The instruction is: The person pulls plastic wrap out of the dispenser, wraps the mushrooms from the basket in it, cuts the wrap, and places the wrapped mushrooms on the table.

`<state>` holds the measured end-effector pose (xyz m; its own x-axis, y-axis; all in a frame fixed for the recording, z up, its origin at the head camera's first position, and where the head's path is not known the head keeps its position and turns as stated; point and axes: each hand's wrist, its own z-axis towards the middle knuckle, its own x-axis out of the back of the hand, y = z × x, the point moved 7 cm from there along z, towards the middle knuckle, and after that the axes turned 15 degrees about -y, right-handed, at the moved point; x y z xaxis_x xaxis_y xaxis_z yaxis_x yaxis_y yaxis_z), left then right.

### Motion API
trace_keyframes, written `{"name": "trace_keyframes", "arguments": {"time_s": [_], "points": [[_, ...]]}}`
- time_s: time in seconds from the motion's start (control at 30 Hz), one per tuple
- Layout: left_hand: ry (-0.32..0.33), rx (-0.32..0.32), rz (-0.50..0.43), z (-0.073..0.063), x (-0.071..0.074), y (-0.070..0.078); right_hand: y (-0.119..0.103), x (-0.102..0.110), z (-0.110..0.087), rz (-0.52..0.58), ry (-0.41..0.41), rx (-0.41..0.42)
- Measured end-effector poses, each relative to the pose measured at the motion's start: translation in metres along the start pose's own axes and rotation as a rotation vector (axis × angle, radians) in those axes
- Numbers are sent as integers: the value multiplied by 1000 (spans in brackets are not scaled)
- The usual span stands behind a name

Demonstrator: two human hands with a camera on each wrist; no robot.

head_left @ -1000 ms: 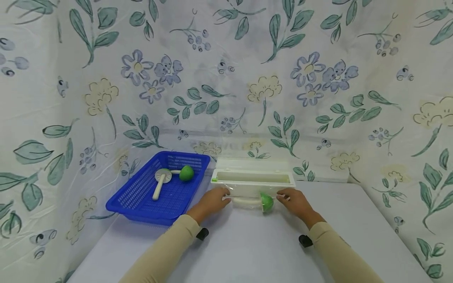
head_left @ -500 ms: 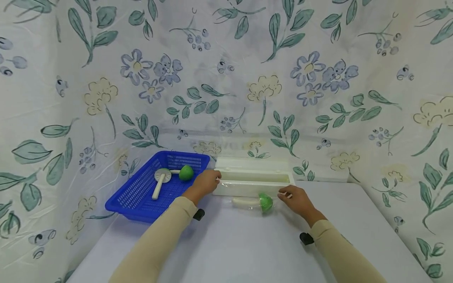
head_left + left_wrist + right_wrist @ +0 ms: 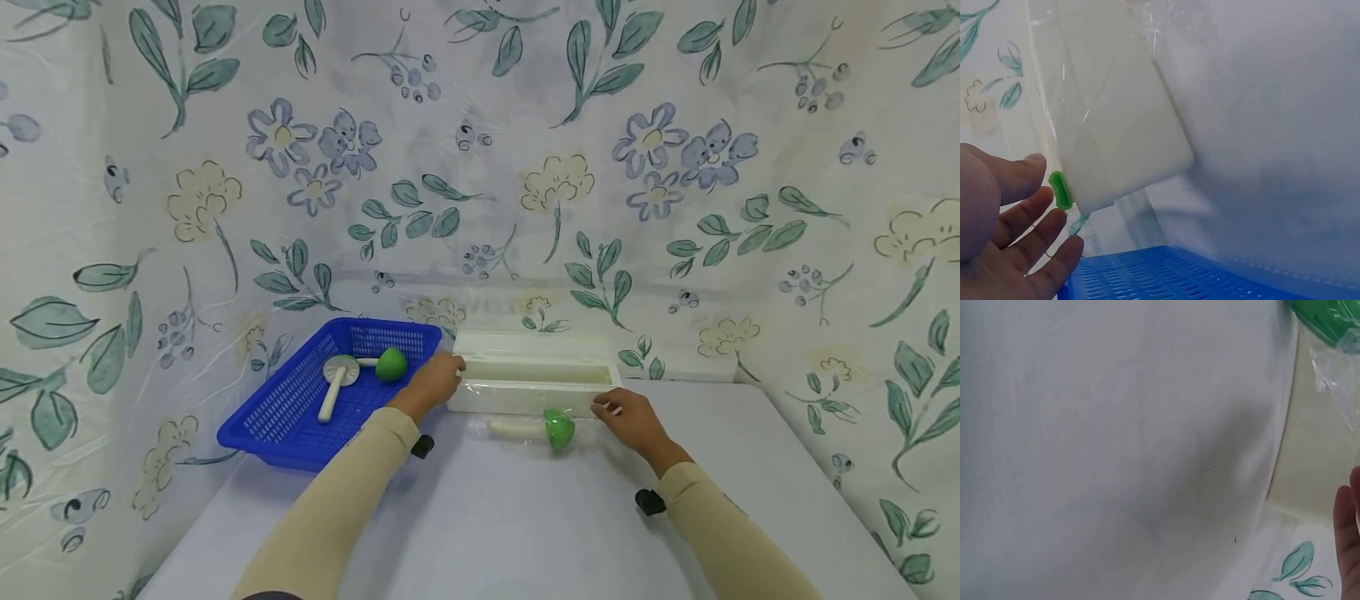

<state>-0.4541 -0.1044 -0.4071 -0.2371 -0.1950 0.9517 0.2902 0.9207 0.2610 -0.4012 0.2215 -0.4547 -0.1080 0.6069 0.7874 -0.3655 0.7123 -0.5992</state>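
Observation:
A toy mushroom with a green cap point(image 3: 558, 429) and white stem point(image 3: 515, 428) lies on its side under clear cling film point(image 3: 480, 427). Right behind it stands a white cling film dispenser point(image 3: 517, 400), its lid raised. My left hand point(image 3: 433, 383) is at the dispenser's left end. In the left wrist view, its fingertips are at the green slide cutter point(image 3: 1060, 190), thumb and fingers apart. My right hand point(image 3: 632, 423) is at the dispenser's front right corner, fingers bent. Only its fingertips point(image 3: 1344, 506) show in the right wrist view, so whether they pinch anything is unclear.
A blue basket point(image 3: 258, 421) stands to the left, close to my left forearm. Inside lie a toy mushroom showing its white underside point(image 3: 339, 383) and another with a green cap point(image 3: 392, 364). Patterned cloth point(image 3: 555, 183) hangs behind the white table point(image 3: 510, 517).
My left hand has moved from the film by the mushroom stem up and left to the dispenser's left end. The right hand has barely moved. The film now lies over the mushroom.

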Motion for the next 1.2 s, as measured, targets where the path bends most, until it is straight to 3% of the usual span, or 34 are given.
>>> {"name": "trace_keyframes", "arguments": {"time_s": [0.1,0.27,0.47,0.63,0.73,0.83,0.93,1.03,1.2], "points": [[3,7,-6,2,1,-3,5,6,1,-28,60,-9],[-17,2,-31,7,0,-4,19,14,3,-39,120,-93],[-57,33,-42,6,-2,-4,33,15,12,11,37,-158],[-67,50,4,4,2,-4,36,11,20,28,-49,-181],[-68,36,37,3,3,-2,35,11,22,8,-50,-178],[-23,23,23,1,3,-2,24,13,23,-47,-8,-134],[39,47,-50,-1,0,-5,3,15,30,-108,16,-78],[88,80,-187,-1,-8,-9,-18,15,44,-156,-5,-37],[175,61,-428,-3,-23,-15,-55,3,72,-182,-41,24]]}}
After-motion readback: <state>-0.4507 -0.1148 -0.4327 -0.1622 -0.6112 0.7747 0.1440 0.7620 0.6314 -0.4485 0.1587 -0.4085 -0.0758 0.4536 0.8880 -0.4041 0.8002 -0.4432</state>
